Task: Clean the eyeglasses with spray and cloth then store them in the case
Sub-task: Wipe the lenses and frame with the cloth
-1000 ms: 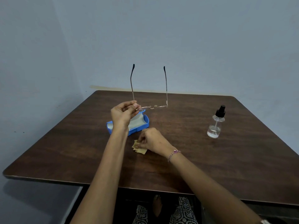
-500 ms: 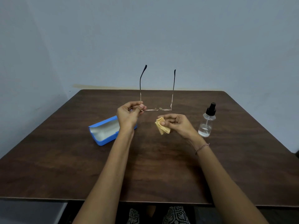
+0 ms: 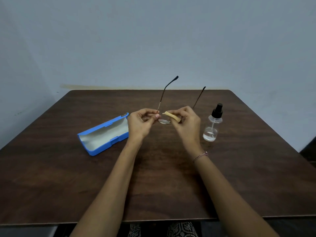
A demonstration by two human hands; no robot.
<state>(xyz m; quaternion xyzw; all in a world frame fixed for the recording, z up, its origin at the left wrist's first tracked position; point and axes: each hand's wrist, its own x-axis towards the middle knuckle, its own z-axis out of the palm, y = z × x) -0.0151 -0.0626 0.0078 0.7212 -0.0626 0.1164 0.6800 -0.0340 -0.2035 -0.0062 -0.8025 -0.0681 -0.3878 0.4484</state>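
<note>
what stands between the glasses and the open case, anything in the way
Nothing visible does. The left hand holds the eyeglasses; the right hand pinches the cloth against a lens. The blue case lies open to their left, only lining showing; the spray bottle stands off right.

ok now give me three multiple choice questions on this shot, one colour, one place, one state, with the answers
1. What colour is the shell of the case? A. red B. blue C. black
2. Where is the yellow cloth? A. inside the case B. out of view C. pinched in the right hand, at the eyeglasses that the left hand holds
3. How does the case lie? A. shut B. open C. upside down
Answers: 1 B, a blue shell rims the pale lining; 2 C, the cloth sticks out of the right hand beside the lens; 3 B, the lid is back and the lining shows.
</note>
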